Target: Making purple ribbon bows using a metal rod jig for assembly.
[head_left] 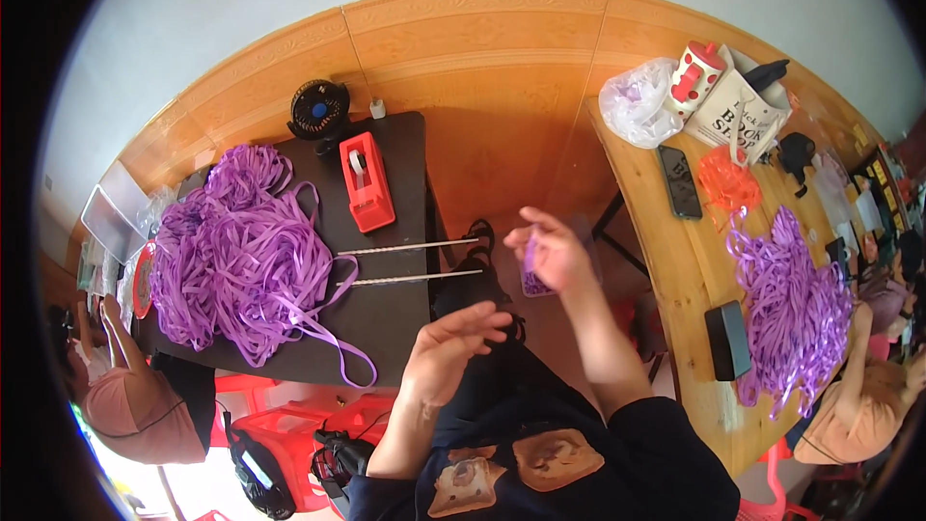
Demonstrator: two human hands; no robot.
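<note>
Over my lap, my left hand [451, 352] is held in the air with its fingers stretched out and nothing visible in them. My right hand [552, 256] is raised to the right of it, fingers bent, with a short piece of purple ribbon [531, 249] at its fingertips. Below that hand is a clear plastic bin [584, 265], partly hidden, with purple pieces inside. Two thin metal rods [415, 247] stick out past the right edge of the dark table, left of my hands. A large heap of purple ribbon [241, 260] lies on this table, one loop trailing toward me.
A red tape dispenser [367, 183] and a black fan [320, 111] stand on the dark table [400, 347]. The wooden table [675, 299] at right bears another purple ribbon heap [786, 314], a phone [680, 181], a dark box [726, 341] and bags. People sit at both sides.
</note>
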